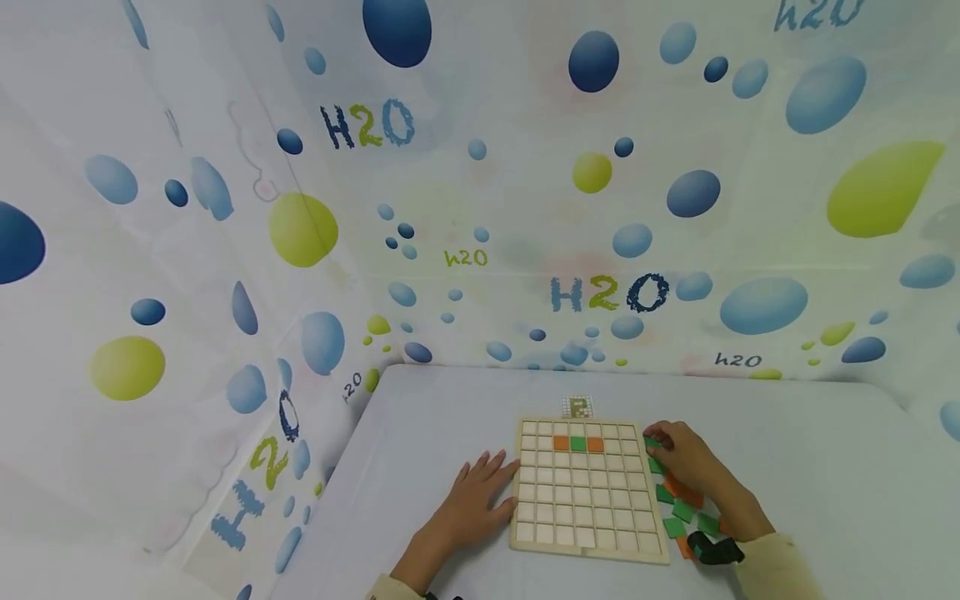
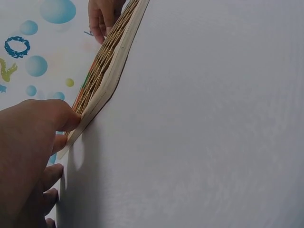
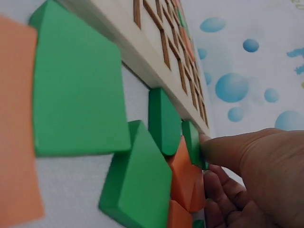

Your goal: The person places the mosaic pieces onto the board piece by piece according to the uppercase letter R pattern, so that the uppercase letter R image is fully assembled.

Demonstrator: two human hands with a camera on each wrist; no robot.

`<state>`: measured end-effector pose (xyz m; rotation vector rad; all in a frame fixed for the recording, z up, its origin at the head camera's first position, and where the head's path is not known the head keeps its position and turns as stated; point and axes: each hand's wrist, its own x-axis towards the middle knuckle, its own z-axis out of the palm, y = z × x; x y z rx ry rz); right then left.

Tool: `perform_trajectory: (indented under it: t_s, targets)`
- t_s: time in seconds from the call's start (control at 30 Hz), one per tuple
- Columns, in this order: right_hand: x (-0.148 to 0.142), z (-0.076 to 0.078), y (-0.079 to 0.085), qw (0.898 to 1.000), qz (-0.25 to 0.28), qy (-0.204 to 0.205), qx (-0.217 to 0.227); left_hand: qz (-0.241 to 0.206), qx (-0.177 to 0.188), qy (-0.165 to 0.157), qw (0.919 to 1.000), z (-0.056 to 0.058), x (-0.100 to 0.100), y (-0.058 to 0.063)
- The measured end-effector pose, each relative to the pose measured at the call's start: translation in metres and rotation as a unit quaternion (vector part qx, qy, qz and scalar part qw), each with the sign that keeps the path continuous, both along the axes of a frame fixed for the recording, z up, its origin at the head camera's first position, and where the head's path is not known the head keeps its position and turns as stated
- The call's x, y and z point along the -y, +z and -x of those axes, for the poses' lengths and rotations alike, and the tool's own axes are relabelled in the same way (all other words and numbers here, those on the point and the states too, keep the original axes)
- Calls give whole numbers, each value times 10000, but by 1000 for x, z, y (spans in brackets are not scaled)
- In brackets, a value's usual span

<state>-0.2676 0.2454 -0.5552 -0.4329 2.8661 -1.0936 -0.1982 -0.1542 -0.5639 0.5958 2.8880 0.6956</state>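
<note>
A wooden grid board [image 1: 626,557] lies on the table. Two orange tiles [image 1: 595,445] with a green tile [image 1: 577,444] between them fill neighbouring cells of one upper row. At the board's left edge rests my left hand [image 1: 474,500], fingers spread; in the left wrist view its thumb [image 2: 69,118] touches the frame. My right hand [image 1: 690,457] is beside the board's upper right edge, thumb and fingers pinching a green tile [image 3: 191,142]. Below that hand, loose green tiles [image 3: 80,85] and orange tiles [image 3: 183,175] lie in a heap, partly covered by the wrist.
A small pattern card [image 1: 578,406] lies against the board's far edge. Covered in white cloth, the table [image 1: 442,408] meets a printed curtain [image 1: 510,208] behind and at the left. A black strap [image 1: 712,549] circles the right wrist.
</note>
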Motion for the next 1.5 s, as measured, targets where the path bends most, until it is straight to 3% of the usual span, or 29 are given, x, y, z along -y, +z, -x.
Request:
perform_trajectory:
  t_s: [0.37,0.57,0.7,1.03,1.5]
  targets:
    - [4,-7,3,9994,-298,-158,6,69,-3,-14,10000,-1,0,0]
    - [13,-8,6,9995,-58,-296,-38,55,25,-15,10000,-1,0,2]
    - [25,-6,6,9996,203,-169,-28,96,27,-3,10000,-1,0,2]
    - [53,-8,3,9991,298,225,-220,34,13,-10,10000,-1,-1,1]
    - [62,-7,6,9975,150,446,-531,54,15,-43,10000,0,0,1]
